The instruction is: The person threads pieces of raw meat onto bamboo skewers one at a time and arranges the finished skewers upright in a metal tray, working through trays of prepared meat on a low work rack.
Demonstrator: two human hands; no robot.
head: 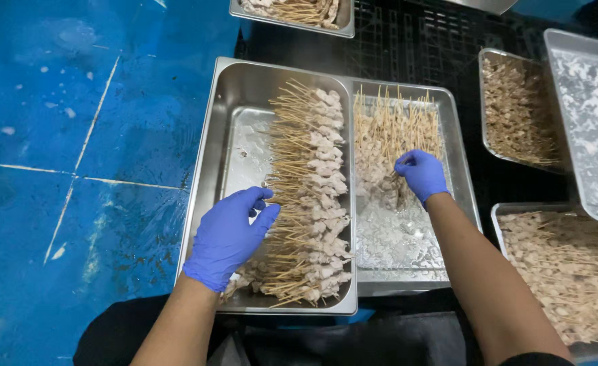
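On a wet blue floor (55, 135) crossed by pale lines, beside a black plastic crate (414, 41), stand shiny rectangular steel trays. The left tray (228, 122) holds a long overlapping row of bamboo skewers (312, 196) tipped with pale meat chunks. The middle tray (458, 183) carries frosty meat skewers (387, 135) standing fanned over icy residue. More trays (516, 108) of skewered meat sit to the right. The left hand (230, 237), in a blue glove, rests with its grip spread on the skewer sticks. The right hand (421, 173), gloved alike, pinches a skewer in the middle tray.
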